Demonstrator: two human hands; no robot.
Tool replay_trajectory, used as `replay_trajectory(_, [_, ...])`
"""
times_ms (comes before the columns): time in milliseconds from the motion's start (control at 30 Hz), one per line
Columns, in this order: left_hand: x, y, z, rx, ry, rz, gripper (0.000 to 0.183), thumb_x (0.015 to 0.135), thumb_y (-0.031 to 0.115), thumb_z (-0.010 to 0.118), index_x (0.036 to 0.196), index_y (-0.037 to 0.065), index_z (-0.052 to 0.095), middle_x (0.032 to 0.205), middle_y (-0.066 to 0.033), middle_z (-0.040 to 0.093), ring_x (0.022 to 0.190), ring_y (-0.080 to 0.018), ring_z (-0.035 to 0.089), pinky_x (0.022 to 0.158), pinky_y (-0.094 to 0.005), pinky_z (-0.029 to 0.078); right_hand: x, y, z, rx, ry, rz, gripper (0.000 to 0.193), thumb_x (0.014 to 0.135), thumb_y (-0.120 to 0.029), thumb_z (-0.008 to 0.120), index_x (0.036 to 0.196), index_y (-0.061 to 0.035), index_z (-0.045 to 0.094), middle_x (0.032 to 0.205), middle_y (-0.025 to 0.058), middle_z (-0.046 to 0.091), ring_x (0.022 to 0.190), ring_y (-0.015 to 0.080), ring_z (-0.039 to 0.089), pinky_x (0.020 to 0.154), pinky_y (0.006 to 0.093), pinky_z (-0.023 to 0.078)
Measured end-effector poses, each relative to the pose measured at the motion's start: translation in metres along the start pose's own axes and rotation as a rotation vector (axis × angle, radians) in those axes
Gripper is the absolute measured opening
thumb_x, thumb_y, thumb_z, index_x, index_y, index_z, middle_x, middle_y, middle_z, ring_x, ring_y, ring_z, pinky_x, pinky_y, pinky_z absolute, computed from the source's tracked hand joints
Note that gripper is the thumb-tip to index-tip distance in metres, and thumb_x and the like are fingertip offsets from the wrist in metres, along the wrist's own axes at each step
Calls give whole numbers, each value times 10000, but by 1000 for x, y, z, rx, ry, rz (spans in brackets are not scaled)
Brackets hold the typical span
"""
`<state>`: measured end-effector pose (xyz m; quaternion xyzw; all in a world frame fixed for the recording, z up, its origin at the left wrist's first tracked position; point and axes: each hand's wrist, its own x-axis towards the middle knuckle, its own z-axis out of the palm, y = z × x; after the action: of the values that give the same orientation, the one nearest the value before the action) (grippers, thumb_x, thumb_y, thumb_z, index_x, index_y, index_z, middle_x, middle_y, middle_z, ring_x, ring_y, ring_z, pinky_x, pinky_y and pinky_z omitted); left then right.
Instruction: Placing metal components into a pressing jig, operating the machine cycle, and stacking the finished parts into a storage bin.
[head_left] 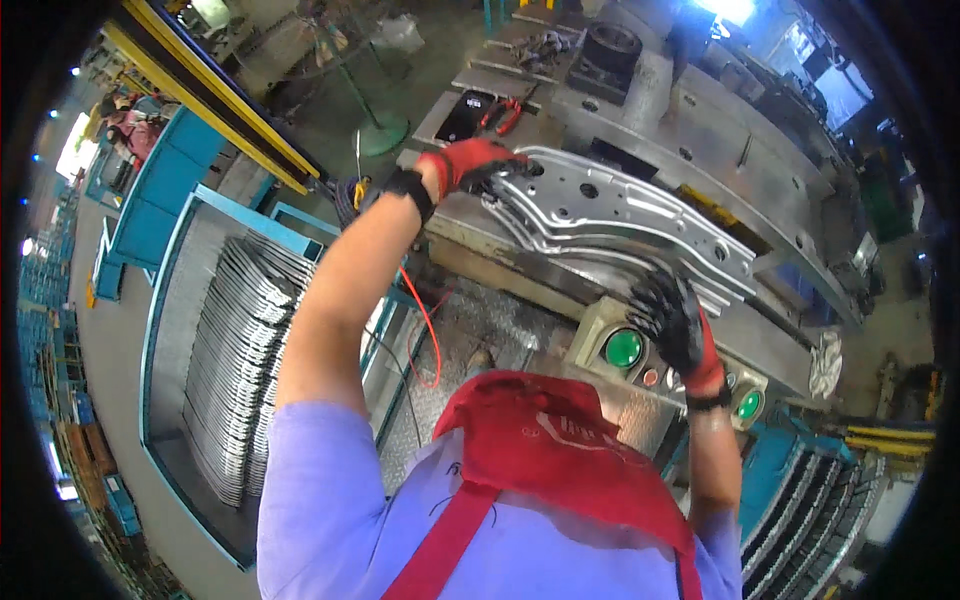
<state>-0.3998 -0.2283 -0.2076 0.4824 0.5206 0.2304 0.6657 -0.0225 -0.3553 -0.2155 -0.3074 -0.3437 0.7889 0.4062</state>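
Note:
Long stamped metal panels, bent and pierced with holes, lie stacked on the press bed in front of me. My left hand, in a red and black glove, is closed around the left end of the stack. Its fingertips are partly hidden against the metal. At the stack's near right edge is my right hand, in a matching glove, its fingers apart. Whether it touches the panels is hard to see. Just below it sits a control box with a green button.
On my left stands a blue-framed bin with many nested metal parts. Red-handled pliers and a black phone-like object lie beyond my left hand. More parts stand at lower right. A red hose hangs near my left arm.

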Motion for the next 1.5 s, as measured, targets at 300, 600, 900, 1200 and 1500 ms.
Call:
replay_trajectory(300, [2, -1, -2, -391, -150, 155, 318, 854, 84, 472, 1151, -2, 544, 1166, -116, 557, 1062, -188, 529, 910, -299, 410, 78, -9, 49, 121, -34, 236, 611, 895, -525, 320, 1183, -10, 477, 1124, 173, 555, 989, 307, 562, 893, 435, 435])
replay_trajectory(600, [-44, -6, 54, 191, 303, 324, 880, 636, 492, 679, 1265, -43, 372, 1245, -238, 444, 1164, -319, 437, 954, -353, 364, 69, 6, -4, 47, -22, -18, 445, 866, -321, 474, 1244, -89, 437, 1278, 116, 448, 1151, 235, 429, 1013, 415, 291])
replay_trajectory(900, [-74, -25, 69, 227, 343, 230, 914, 694, 523, 625, 1299, -76, 294, 1279, -272, 379, 1199, -364, 374, 993, -360, 322, 74, 36, -16, 156, 54, -103, 476, 896, -349, 379, 1282, -69, 393, 1335, 104, 385, 1210, 268, 362, 1042, 433, 234])
replay_trajectory(1200, [-94, -55, 80, 62, 153, 392, 746, 689, 342, 727, 1249, -9, 381, 1144, -179, 507, 1088, -276, 480, 923, -350, 373, 50, 85, 8, 391, 568, -315, 224, 822, -239, 490, 947, -67, 558, 939, 50, 569, 905, 171, 528, 794, 318, 437])
replay_trajectory(1500, [-135, -93, 102, 202, 88, 442, 986, 626, 217, 790, 1352, 23, 151, 1279, -160, 364, 1180, -248, 374, 995, -364, 300, 2, 103, 10, -637, 548, -631, 204, 752, -215, 596, 885, -65, 559, 860, 72, 599, 809, 182, 570, 741, 320, 458])
